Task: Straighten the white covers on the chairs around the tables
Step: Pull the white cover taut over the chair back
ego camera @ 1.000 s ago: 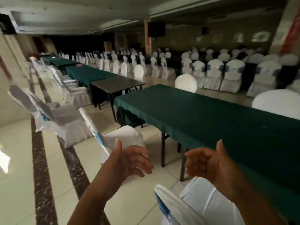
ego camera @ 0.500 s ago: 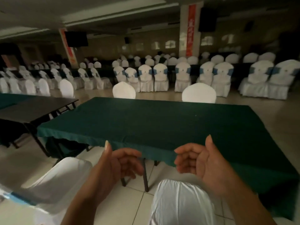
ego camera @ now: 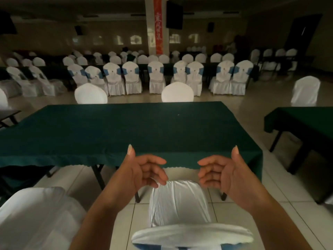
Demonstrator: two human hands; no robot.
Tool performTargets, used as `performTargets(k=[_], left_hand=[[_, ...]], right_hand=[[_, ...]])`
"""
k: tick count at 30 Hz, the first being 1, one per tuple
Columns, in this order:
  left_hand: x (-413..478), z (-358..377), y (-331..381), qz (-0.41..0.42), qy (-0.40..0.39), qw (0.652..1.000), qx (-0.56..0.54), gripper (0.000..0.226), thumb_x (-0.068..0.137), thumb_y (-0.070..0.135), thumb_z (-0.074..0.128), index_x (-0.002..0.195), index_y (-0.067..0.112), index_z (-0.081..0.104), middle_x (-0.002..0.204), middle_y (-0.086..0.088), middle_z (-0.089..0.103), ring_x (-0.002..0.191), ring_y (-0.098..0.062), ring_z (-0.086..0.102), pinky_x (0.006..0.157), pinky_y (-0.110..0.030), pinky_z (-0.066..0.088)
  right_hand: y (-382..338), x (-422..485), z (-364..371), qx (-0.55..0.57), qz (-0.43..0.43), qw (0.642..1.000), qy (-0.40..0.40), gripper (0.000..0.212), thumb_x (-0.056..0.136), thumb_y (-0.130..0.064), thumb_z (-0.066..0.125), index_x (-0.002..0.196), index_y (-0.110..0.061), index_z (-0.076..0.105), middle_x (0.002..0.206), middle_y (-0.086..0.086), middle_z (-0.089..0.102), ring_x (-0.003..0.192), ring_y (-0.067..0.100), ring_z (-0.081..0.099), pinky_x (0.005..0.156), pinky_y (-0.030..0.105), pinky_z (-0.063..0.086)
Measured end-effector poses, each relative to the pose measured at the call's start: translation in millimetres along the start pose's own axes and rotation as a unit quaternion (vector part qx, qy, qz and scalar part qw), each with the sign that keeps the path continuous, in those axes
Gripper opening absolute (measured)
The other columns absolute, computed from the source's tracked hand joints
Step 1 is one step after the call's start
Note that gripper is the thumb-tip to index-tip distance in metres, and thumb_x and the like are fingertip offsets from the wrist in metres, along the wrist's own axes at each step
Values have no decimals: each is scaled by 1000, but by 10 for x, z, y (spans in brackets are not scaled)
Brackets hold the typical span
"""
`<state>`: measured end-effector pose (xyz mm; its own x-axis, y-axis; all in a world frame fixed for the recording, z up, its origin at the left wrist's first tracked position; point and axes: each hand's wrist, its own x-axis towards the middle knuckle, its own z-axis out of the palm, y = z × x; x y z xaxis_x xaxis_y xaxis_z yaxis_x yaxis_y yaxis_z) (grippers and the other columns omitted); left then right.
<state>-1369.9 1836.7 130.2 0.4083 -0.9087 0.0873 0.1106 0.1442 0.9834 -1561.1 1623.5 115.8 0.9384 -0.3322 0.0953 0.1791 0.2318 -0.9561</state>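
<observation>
White stretch fabric covers the chair (ego camera: 179,202) directly below the camera in the single head view, which looks forward and down across a dim banquet hall. This covered chair stands tucked at the near edge of a long table draped in dark green cloth (ego camera: 115,130), its seat toward the table and its rounded back rail nearest the viewer. Long creases run along the seat fabric.

Both bare hands hover above the seat's far corners, palms facing each other, thumbs raised, fingers loosely curled. The left hand (ego camera: 142,170) has its lower fingertips at the bunched left front corner of the cover; whether they actually pinch the cloth cannot be told. The right hand (ego camera: 221,172) is open and empty, just above the right front corner, not touching.

Another white-covered chair (ego camera: 36,219) sits to the left, blurred. Two more rounded white chair backs (ego camera: 177,92) show beyond the table's far edge, and rows of white chairs with blue sashes (ego camera: 155,74) fill the hall behind.

Judging from the creases, the step in hand is smoothing this seat cover. It would go best with both front corners gripped evenly and drawn outward and down together, so the wrinkles flatten without pulling the cover askew.
</observation>
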Motion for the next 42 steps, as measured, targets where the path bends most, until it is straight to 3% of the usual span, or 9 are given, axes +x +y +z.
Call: performTargets(k=[7,12,16,20,24,29,33,38,42], left_hand=[[-131,78,-526,-62,20,998,7,88,76,81,31,101,9,75,94,-28,74,82,-33,72,72,-36,58],[-125,142,-1265,-171,76,975,120,69,89,70,32,97,17,76,93,-15,79,85,-31,74,76,-40,55],[-55,85,-1700,-183,166,943,223,65,75,75,43,82,21,77,80,-4,78,68,-15,72,72,-38,54],[-51,61,-1975,-155,160,912,343,66,80,78,41,79,21,74,73,6,75,69,-3,68,65,-19,48],[-257,232,-2169,-65,176,889,418,43,89,57,42,85,25,70,82,11,70,82,-4,64,65,-19,51],[-571,354,-2373,7,186,875,447,36,81,49,66,109,26,69,108,18,62,100,1,60,82,-14,51],[-423,365,-2484,-7,210,853,477,46,62,37,92,93,14,67,94,4,61,85,-16,56,75,-25,45],[-222,244,-2495,5,244,864,440,45,57,50,83,84,30,54,86,15,56,81,-2,50,66,-7,38],[94,168,-2525,-6,247,868,432,50,55,39,95,84,30,55,86,18,55,80,-4,52,63,-13,44]], right_hand=[[376,-234,-250,-16,57,997,50,95,73,-87,43,110,-4,71,100,23,73,91,33,71,78,38,59],[974,-274,-593,-86,222,961,141,82,77,-78,34,94,-11,78,97,22,77,88,35,75,75,40,61],[1324,-275,-839,-135,283,937,156,65,92,-65,39,87,-14,79,91,16,79,79,29,77,67,36,61],[1509,-219,-923,-264,255,912,184,40,96,-44,49,84,-17,75,75,3,78,70,18,73,70,38,61],[1642,-475,-776,-385,126,902,150,38,81,-55,47,79,-24,68,75,-10,71,69,4,65,61,11,45],[2040,-847,-596,-511,27,845,156,33,84,-51,57,105,-26,63,102,-12,60,93,9,59,81,26,53],[2127,-771,-604,-530,-5,819,219,42,68,-50,76,96,-20,65,100,-11,52,92,13,52,75,39,55],[2166,-552,-636,-497,-31,834,239,47,61,-56,76,91,-21,67,99,-13,52,91,12,50,73,38,52],[2085,-249,-820,-491,-29,837,239,45,60,-51,76,89,-20,64,95,-10,55,89,15,52,75,38,51]])
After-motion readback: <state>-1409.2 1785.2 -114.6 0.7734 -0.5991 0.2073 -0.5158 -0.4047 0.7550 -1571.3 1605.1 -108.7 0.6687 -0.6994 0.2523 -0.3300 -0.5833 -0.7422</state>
